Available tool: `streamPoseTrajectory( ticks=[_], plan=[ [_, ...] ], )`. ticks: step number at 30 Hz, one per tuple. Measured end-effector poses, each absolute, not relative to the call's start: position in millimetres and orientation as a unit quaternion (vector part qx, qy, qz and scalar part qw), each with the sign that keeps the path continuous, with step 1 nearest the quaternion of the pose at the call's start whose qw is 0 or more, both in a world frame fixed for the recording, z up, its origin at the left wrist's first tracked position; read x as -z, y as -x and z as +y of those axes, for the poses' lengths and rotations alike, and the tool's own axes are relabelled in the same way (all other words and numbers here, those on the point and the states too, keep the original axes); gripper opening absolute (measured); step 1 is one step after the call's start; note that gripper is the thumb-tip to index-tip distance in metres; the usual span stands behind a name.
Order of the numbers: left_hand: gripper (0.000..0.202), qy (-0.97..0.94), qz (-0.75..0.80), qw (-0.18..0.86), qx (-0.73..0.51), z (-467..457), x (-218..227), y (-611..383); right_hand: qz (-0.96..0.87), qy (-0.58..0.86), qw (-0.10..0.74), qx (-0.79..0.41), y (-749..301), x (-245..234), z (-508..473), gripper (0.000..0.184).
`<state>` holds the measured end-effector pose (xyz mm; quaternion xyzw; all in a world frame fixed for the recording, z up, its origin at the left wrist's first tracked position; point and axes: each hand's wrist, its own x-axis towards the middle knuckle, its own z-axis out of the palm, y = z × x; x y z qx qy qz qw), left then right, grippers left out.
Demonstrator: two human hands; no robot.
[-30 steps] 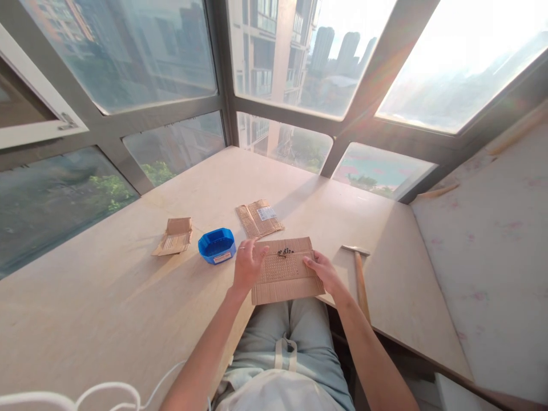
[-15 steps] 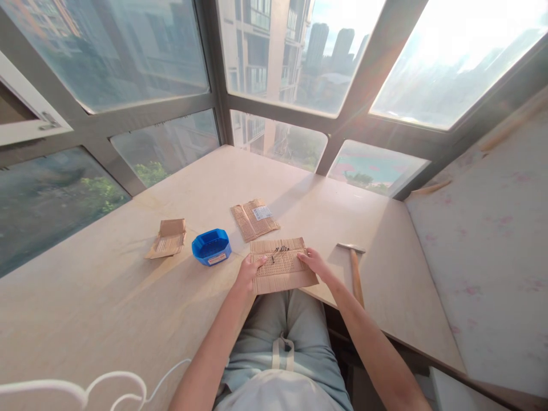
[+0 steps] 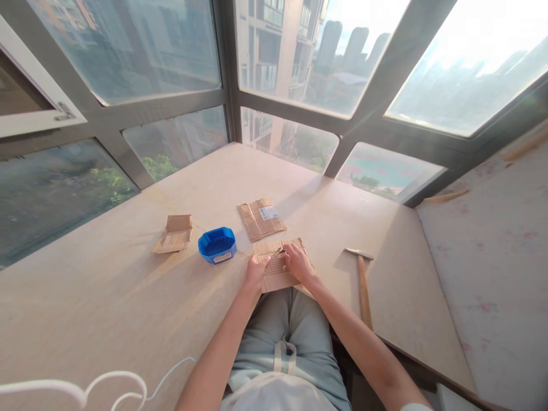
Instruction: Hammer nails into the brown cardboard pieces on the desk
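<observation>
A piece of corrugated cardboard (image 3: 274,281) lies level above my lap at the table's front edge. My left hand (image 3: 256,269) grips its left side, thumb on top. Several small, thin, dark pieces like nails or screws (image 3: 279,251) lie on the cardboard's upper part. Over them is my right hand (image 3: 298,264), its fingers curled down and drawn together at the pieces. Whatever sits between those fingertips is too small to make out.
On the pale table (image 3: 128,319), a blue plastic box (image 3: 217,246) stands left of my hands. Beyond is a flat cardboard piece (image 3: 262,220) with a white label. A folded cardboard scrap (image 3: 174,235) lies further left. A wooden-handled hammer (image 3: 363,285) lies to the right.
My right hand has let go of the cardboard's right edge and moved left over the small dark pieces. My left hand keeps its hold. The whole view has shifted slightly.
</observation>
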<state>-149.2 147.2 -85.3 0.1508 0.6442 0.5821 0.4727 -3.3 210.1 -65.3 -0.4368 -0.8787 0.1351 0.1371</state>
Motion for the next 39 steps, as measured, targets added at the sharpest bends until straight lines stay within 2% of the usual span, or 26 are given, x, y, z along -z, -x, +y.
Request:
streamPoseTrajectory(
  ticks=[4, 19, 29, 39],
  plan=[
    [0.029, -0.164, 0.664, 0.449, -0.576, 145, 87, 146, -0.878, 0.440, 0.145, -0.118, 3, 73, 216, 0.018],
    [0.034, -0.177, 0.710, 0.396, -0.554, 150, 105, 142, -0.938, 0.289, 0.159, -0.109, 6, 81, 250, 0.018],
    [0.034, -0.164, 0.712, 0.401, -0.552, 150, 102, 140, -0.939, 0.279, 0.159, -0.122, 10, 81, 256, 0.020],
    [0.032, -0.156, 0.704, 0.419, -0.552, 153, 103, 141, -0.950, 0.231, 0.138, -0.159, 6, 61, 266, 0.029]
  ],
)
